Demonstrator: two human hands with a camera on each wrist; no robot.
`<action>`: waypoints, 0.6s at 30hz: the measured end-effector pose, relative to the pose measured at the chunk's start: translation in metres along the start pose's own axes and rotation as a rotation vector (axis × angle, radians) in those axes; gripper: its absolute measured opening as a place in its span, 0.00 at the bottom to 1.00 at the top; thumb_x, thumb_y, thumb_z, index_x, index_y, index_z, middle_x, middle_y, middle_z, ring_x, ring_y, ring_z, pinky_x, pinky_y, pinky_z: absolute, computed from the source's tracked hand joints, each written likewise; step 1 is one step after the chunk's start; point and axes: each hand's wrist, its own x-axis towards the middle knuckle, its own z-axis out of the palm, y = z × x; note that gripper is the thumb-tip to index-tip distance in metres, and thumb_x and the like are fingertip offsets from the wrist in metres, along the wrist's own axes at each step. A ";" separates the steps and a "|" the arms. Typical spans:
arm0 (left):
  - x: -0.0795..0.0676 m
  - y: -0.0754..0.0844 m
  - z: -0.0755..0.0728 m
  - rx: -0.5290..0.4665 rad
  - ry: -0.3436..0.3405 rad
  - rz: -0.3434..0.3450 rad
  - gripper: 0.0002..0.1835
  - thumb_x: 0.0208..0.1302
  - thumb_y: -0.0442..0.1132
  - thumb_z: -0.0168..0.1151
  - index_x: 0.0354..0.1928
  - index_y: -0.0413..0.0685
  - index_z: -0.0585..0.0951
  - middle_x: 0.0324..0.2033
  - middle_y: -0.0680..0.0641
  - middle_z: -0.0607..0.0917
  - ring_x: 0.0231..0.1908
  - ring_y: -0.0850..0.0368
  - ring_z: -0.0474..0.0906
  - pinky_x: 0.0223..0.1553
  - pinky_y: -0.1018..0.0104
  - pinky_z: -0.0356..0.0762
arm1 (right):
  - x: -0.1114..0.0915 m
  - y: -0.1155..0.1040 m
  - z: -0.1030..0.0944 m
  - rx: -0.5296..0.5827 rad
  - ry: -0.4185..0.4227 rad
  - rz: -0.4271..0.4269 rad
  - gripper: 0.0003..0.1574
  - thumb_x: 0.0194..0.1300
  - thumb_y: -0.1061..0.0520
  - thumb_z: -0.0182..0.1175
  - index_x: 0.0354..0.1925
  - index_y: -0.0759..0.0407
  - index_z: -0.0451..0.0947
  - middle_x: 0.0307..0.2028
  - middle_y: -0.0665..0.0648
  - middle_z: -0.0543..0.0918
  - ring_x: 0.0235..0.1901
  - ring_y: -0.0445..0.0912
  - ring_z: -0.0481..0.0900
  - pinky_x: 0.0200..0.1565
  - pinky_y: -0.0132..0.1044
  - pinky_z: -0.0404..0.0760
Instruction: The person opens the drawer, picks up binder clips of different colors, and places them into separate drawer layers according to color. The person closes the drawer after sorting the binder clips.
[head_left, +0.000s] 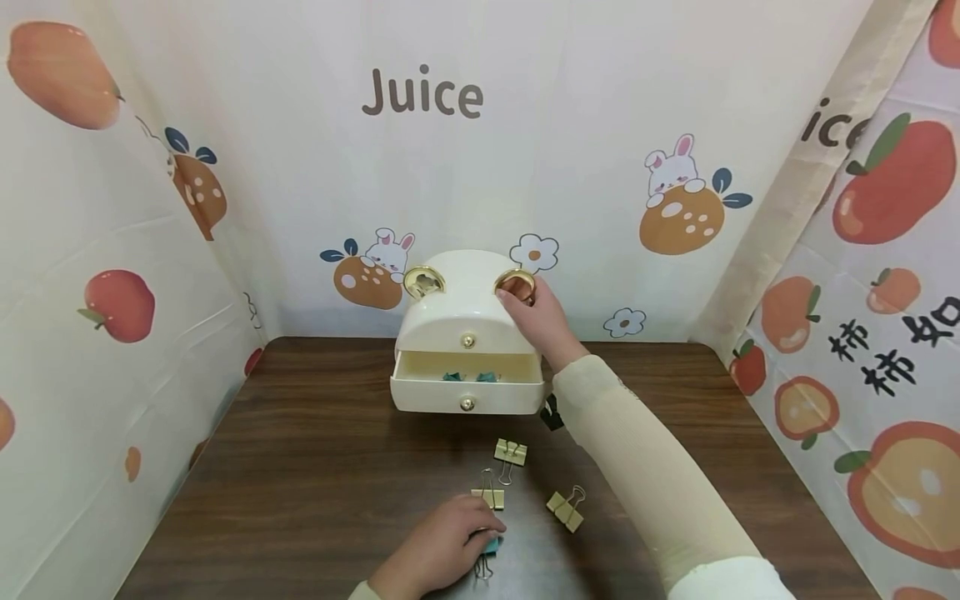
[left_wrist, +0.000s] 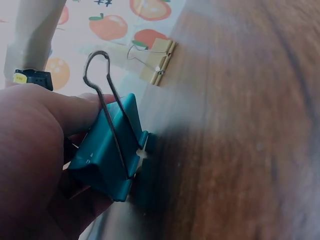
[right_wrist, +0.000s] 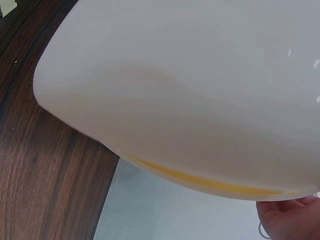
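My left hand (head_left: 447, 537) is low on the dark wood table, its thumb and fingers pinching a teal binder clip (left_wrist: 107, 145) by its body. Wire handles stick out from that clip. At the back of the table is a small white drawer box (head_left: 467, 300) with two round gold-rimmed ears. My right hand (head_left: 542, 315) grips the right ear (head_left: 516, 278) at its rim; some of its fingers are hidden. The lower drawer (head_left: 427, 398) is pulled out, with teal clips (head_left: 486, 377) inside. In the right wrist view the box's smooth white side fills most of the frame.
Gold binder clips lie in front of the box: one (head_left: 510, 452) near the drawer, another (head_left: 491, 498) beside my left hand, a third (head_left: 566, 510) to the right. A black object (head_left: 551, 414) sits by the drawer's right side, partly behind my sleeve. Printed fabric walls surround the table.
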 end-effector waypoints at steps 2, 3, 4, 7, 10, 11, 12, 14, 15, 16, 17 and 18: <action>0.000 0.001 0.001 0.004 0.004 -0.003 0.10 0.78 0.42 0.59 0.50 0.59 0.88 0.45 0.66 0.83 0.51 0.67 0.77 0.55 0.61 0.78 | 0.000 0.000 0.000 0.001 -0.002 -0.006 0.37 0.68 0.30 0.61 0.65 0.48 0.68 0.56 0.53 0.77 0.52 0.50 0.77 0.53 0.50 0.78; 0.001 0.001 0.002 0.005 0.010 -0.007 0.10 0.78 0.42 0.58 0.50 0.59 0.88 0.46 0.66 0.83 0.51 0.66 0.77 0.56 0.60 0.78 | 0.000 -0.001 0.000 0.001 -0.002 -0.011 0.37 0.68 0.31 0.61 0.65 0.48 0.68 0.56 0.53 0.78 0.53 0.50 0.77 0.53 0.50 0.78; 0.001 0.001 0.002 0.006 0.015 -0.013 0.10 0.78 0.42 0.58 0.50 0.59 0.87 0.46 0.66 0.83 0.52 0.66 0.78 0.56 0.60 0.77 | 0.000 -0.001 0.001 0.002 -0.003 -0.014 0.37 0.69 0.31 0.61 0.66 0.48 0.68 0.56 0.53 0.78 0.52 0.50 0.77 0.53 0.50 0.78; 0.001 0.001 0.003 0.003 0.021 -0.040 0.10 0.79 0.43 0.57 0.50 0.59 0.87 0.47 0.66 0.83 0.53 0.65 0.78 0.58 0.58 0.77 | -0.001 -0.002 0.001 0.002 -0.001 -0.018 0.36 0.69 0.32 0.61 0.65 0.48 0.68 0.56 0.53 0.78 0.53 0.50 0.77 0.53 0.51 0.77; 0.002 0.002 0.003 -0.005 0.016 -0.072 0.10 0.79 0.44 0.56 0.51 0.60 0.86 0.48 0.66 0.83 0.54 0.64 0.78 0.59 0.57 0.76 | -0.001 -0.002 0.001 0.001 0.004 -0.016 0.35 0.69 0.32 0.62 0.64 0.48 0.69 0.55 0.53 0.78 0.53 0.50 0.77 0.53 0.50 0.77; 0.002 0.002 0.003 -0.009 0.014 -0.081 0.10 0.79 0.44 0.55 0.51 0.60 0.86 0.48 0.66 0.83 0.54 0.64 0.78 0.59 0.56 0.76 | -0.001 -0.001 0.001 0.000 0.006 -0.014 0.35 0.69 0.31 0.62 0.63 0.48 0.69 0.55 0.53 0.78 0.53 0.50 0.77 0.53 0.50 0.77; 0.002 0.002 0.004 -0.014 0.009 -0.091 0.10 0.79 0.44 0.55 0.51 0.61 0.86 0.48 0.66 0.83 0.54 0.64 0.77 0.59 0.56 0.76 | -0.001 -0.001 0.001 -0.001 0.005 -0.012 0.36 0.68 0.31 0.62 0.63 0.48 0.69 0.56 0.53 0.78 0.53 0.50 0.77 0.53 0.50 0.77; 0.002 0.003 0.004 -0.020 0.000 -0.102 0.11 0.80 0.45 0.55 0.51 0.61 0.86 0.48 0.66 0.82 0.54 0.65 0.77 0.59 0.56 0.77 | 0.000 0.000 0.001 -0.001 0.003 -0.009 0.37 0.68 0.30 0.62 0.64 0.47 0.68 0.56 0.52 0.78 0.53 0.50 0.77 0.53 0.50 0.77; 0.002 0.003 0.004 -0.021 -0.002 -0.104 0.11 0.80 0.45 0.55 0.51 0.61 0.86 0.48 0.66 0.82 0.53 0.66 0.77 0.59 0.56 0.77 | 0.000 0.001 0.001 -0.001 0.003 -0.009 0.37 0.68 0.30 0.62 0.64 0.47 0.68 0.56 0.53 0.78 0.53 0.50 0.77 0.53 0.50 0.77; 0.002 0.003 0.004 -0.020 -0.002 -0.100 0.11 0.80 0.45 0.55 0.51 0.61 0.86 0.48 0.66 0.82 0.53 0.66 0.77 0.58 0.57 0.77 | 0.000 0.001 0.001 0.000 0.003 -0.008 0.37 0.68 0.30 0.62 0.64 0.48 0.68 0.56 0.53 0.78 0.53 0.50 0.77 0.53 0.50 0.77; 0.002 0.003 0.004 -0.019 0.000 -0.094 0.10 0.80 0.45 0.55 0.51 0.61 0.86 0.48 0.66 0.82 0.53 0.66 0.77 0.58 0.57 0.77 | 0.000 0.001 0.000 0.001 0.004 -0.009 0.37 0.68 0.30 0.62 0.64 0.48 0.68 0.56 0.53 0.77 0.53 0.50 0.77 0.54 0.50 0.77; 0.002 0.003 0.004 -0.017 0.003 -0.088 0.10 0.80 0.45 0.55 0.50 0.61 0.86 0.48 0.66 0.82 0.52 0.66 0.77 0.58 0.57 0.77 | 0.000 0.001 0.000 0.002 0.004 -0.010 0.37 0.68 0.30 0.62 0.64 0.48 0.68 0.56 0.53 0.77 0.53 0.50 0.77 0.54 0.50 0.77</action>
